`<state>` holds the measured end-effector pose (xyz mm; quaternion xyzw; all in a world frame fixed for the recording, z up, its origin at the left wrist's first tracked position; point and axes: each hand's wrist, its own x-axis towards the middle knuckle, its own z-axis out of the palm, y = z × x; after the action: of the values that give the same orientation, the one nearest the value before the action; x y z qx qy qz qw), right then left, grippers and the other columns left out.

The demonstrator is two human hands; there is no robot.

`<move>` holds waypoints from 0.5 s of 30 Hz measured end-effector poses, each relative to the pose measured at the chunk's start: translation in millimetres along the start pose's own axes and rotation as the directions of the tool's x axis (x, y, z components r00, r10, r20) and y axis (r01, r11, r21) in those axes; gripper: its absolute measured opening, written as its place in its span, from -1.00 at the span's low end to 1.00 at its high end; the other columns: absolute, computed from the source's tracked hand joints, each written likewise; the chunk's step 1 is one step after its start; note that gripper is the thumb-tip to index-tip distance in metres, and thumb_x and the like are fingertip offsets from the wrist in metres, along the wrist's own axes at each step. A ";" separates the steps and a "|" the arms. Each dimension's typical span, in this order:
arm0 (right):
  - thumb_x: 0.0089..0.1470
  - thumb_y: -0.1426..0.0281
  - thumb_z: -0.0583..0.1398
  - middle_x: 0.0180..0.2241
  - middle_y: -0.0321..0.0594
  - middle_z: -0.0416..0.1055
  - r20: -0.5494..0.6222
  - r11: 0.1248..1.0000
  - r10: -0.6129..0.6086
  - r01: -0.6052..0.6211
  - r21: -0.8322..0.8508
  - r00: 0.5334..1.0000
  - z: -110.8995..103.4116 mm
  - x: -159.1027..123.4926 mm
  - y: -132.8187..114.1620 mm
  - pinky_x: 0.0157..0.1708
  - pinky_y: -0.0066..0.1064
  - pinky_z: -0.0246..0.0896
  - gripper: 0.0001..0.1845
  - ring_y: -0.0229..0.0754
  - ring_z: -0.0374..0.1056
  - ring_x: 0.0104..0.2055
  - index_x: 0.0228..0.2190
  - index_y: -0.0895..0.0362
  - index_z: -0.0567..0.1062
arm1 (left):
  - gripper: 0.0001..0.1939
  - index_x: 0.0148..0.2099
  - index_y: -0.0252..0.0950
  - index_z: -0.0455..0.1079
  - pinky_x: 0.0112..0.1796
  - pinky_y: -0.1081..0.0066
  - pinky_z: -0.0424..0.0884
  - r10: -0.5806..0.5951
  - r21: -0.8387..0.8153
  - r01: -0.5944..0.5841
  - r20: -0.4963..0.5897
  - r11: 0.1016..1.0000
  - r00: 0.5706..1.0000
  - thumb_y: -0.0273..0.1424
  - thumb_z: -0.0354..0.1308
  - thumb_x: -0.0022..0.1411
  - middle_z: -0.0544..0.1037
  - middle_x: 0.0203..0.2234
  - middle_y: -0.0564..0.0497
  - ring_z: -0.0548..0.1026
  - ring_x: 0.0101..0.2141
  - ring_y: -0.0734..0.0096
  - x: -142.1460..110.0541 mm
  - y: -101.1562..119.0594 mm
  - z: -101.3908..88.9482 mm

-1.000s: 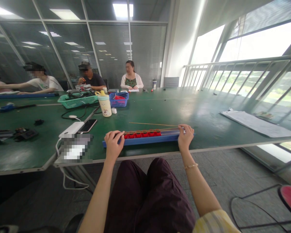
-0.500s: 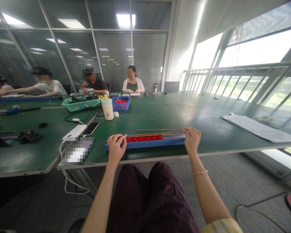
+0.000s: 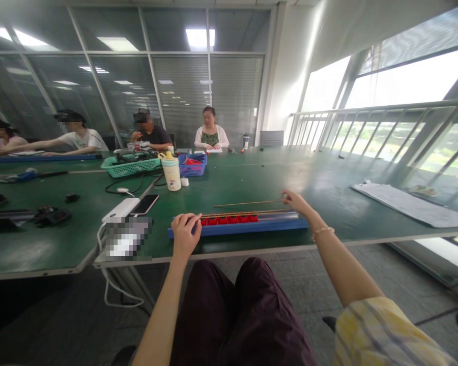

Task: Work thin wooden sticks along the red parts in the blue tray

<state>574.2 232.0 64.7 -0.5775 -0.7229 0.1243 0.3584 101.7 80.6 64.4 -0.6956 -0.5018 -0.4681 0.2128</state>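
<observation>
On the green table in front of me lies a long blue tray (image 3: 248, 226) with a row of red pieces (image 3: 229, 218) in its left part. Thin light-brown sticks run lengthwise over the red pieces. My left hand (image 3: 186, 231) is at the tray's left end, fingers closed on the left end of a thin stick. Another thin stick (image 3: 248, 204) lies behind the tray. My right hand (image 3: 295, 201) reaches over the tray's right part, its fingertips closed at that stick's right end; the exact contact is small and blurred.
To the left are a white power strip (image 3: 120, 209), a phone (image 3: 145, 204), a cup (image 3: 171, 174), a green basket (image 3: 132, 168) of cables and a blue basket (image 3: 193, 165). Paper sheets (image 3: 408, 203) lie on the right. Several people sit across the table.
My right hand has left the tray's right end and moved slightly left and away from me, to the stick behind the tray. My left hand stays at the left end.
</observation>
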 end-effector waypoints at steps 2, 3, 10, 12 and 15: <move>-0.08 0.48 0.10 -0.56 -0.28 0.47 0.001 1.000 0.021 -0.021 0.006 1.000 6.0 -4.2 7.5 -0.38 -0.45 0.22 -0.80 -0.23 0.35 -0.46 -0.44 0.13 0.53 | -0.76 -0.07 -0.12 0.56 -0.04 0.19 0.26 -0.005 -0.001 0.005 0.002 1.000 1.000 -0.35 0.09 0.33 0.56 -0.20 -0.06 0.38 -0.09 0.19 0.3 0.3 0.4; -0.08 0.48 0.08 -0.54 -0.24 0.50 -0.006 1.000 0.023 -0.023 0.010 1.000 7.8 -6.1 10.0 -0.36 -0.44 0.24 -0.78 -0.22 0.38 -0.44 -0.49 0.13 0.54 | -0.76 -0.07 -0.12 0.56 -0.04 0.19 0.26 -0.007 0.000 0.007 0.004 1.000 1.000 -0.35 0.09 0.33 0.56 -0.20 -0.06 0.38 -0.09 0.19 0.4 0.5 0.9; -0.23 0.53 0.08 -0.43 -0.18 0.61 0.080 0.998 0.059 -0.056 -0.042 0.995 5.6 -10.6 5.2 -0.26 -0.41 0.34 -0.63 -0.13 0.49 -0.29 -0.47 0.12 0.67 | -0.76 -0.07 -0.13 0.56 -0.03 0.18 0.25 -0.013 -0.005 0.013 0.008 1.000 1.000 -0.35 0.08 0.33 0.56 -0.20 -0.06 0.37 -0.09 0.19 -0.5 1.6 4.3; -0.24 0.53 0.11 -0.45 -0.20 0.61 0.087 0.995 0.070 -0.063 -0.083 0.994 4.8 -11.0 0.5 -0.26 -0.43 0.35 -0.65 -0.13 0.49 -0.30 -0.48 0.09 0.68 | -0.76 -0.07 -0.12 0.56 -0.04 0.18 0.25 -0.017 -0.010 0.017 0.013 1.000 1.000 -0.34 0.08 0.33 0.56 -0.20 -0.06 0.37 -0.09 0.19 -0.5 2.3 4.2; -0.23 0.52 0.15 -0.52 -0.25 0.58 0.025 0.987 0.059 -0.055 -0.148 0.998 5.0 -11.2 -3.4 -0.27 -0.45 0.36 -0.71 -0.15 0.48 -0.34 -0.57 0.04 0.67 | -0.75 -0.07 -0.13 0.56 -0.04 0.17 0.24 -0.030 -0.012 0.030 0.025 0.999 0.999 -0.33 0.07 0.33 0.56 -0.21 -0.07 0.36 -0.09 0.18 0.1 4.2 3.4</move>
<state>569.2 221.8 59.0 -0.6211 -0.7184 0.0894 0.3002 107.0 81.5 63.6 -0.6951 -0.5119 -0.4657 0.1949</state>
